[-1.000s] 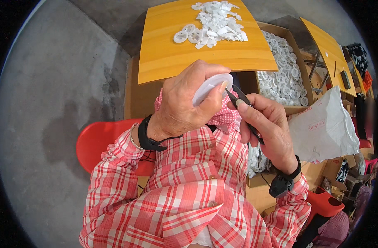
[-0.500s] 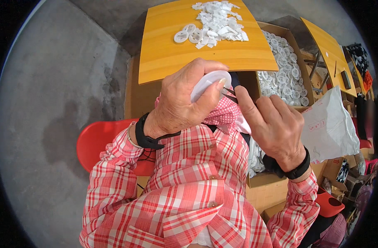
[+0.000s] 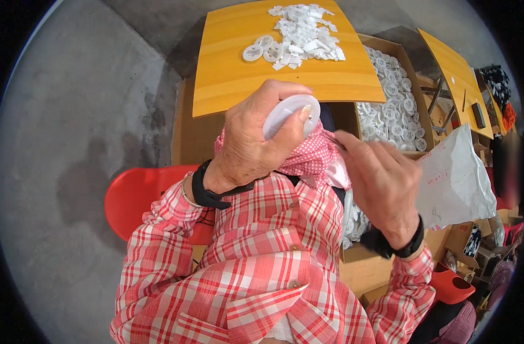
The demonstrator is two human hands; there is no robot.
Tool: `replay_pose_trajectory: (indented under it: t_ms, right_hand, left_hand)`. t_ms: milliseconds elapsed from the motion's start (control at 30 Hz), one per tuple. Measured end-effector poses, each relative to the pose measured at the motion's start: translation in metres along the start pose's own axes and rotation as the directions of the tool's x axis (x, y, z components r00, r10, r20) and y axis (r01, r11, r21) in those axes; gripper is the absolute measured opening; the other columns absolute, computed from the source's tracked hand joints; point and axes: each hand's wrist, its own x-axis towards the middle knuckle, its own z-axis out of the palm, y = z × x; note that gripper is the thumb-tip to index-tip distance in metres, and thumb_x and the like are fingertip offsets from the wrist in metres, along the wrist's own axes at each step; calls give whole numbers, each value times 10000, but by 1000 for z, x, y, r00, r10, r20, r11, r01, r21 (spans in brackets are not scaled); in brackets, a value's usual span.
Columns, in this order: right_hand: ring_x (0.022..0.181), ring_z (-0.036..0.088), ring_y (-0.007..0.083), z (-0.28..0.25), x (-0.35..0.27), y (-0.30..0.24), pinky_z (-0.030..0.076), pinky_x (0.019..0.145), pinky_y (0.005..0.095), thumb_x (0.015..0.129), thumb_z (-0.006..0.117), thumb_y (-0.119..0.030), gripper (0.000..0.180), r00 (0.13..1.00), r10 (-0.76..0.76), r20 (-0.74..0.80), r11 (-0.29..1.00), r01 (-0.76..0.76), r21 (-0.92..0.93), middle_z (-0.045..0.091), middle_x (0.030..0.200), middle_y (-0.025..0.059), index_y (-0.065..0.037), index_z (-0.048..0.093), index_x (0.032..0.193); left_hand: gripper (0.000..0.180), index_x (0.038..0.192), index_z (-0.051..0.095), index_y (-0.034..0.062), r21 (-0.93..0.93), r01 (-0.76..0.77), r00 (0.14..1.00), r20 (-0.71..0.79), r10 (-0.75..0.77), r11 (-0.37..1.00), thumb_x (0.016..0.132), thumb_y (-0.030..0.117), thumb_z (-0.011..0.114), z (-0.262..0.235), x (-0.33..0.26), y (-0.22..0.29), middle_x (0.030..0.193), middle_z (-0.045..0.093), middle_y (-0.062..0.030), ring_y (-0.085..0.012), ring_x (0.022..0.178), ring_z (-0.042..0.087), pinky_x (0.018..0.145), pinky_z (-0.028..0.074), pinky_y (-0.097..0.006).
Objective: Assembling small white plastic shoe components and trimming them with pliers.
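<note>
My left hand is closed on a white round plastic disc, thumb across its face and fingers behind it. The disc is tilted above my lap, with a small dark spot beside the thumbnail. To its right and apart from it, my right hand is closed with bent fingers. A thin dark bit of the tweezers shows at its fingertips; the rest is hidden by the hand. Beyond, on a yellow table, several similar white discs lie beside a pile of white scraps.
A cardboard box full of white discs stands right of the table. A white plastic bag hangs near my right hand. A red chair is at my left, and a second yellow table stands at the far right.
My right hand has drawn down and away from the disc, taking the tweezers' tips off it. The left hand still holds the disc in nearly the same place.
</note>
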Motion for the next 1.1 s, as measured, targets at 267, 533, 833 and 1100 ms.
replay_pose_trajectory:
  t_ms: [267, 533, 833, 1100]
  right_hand:
    - [540, 523, 52, 1, 5, -13, 391, 477, 230, 945, 573, -114, 184, 772, 365, 521, 253, -621, 742, 561, 639, 0, 41, 610, 1036]
    - [542, 536, 24, 3, 6, -17, 387, 455, 176, 969, 543, -135, 267, 778, 343, 526, 103, -588, 802, 573, 680, -11, 36, 590, 1169]
    - [511, 524, 22, 7, 4, -15, 387, 448, 177, 980, 529, -183, 288, 759, 329, 562, 83, -616, 783, 571, 602, -9, 12, 581, 1186]
    - [491, 506, 22, 8, 1, -16, 372, 439, 177, 985, 525, -203, 298, 768, 313, 559, 36, -598, 801, 573, 598, -9, 4, 573, 1193]
  left_hand:
    - [215, 1056, 596, 22, -114, 95, 993, -58, -102, 989, 855, 95, 621, 6, -4, 5, 892, 677, -100, -152, 799, 670, 693, 533, -279]
    - [216, 1058, 596, 16, -107, 76, 994, -69, -83, 991, 854, 85, 620, 6, -6, 5, 868, 674, -90, -141, 757, 668, 664, 530, -272]
    - [235, 1055, 589, 4, -29, -78, 992, -99, 75, 997, 828, 48, 629, 8, -9, 0, 885, 650, -123, -196, 758, 669, 655, 527, -289]
    - [247, 1063, 585, -4, -21, -99, 991, -87, 97, 995, 824, 33, 631, 8, -11, 1, 877, 635, -120, -196, 749, 659, 651, 523, -291]
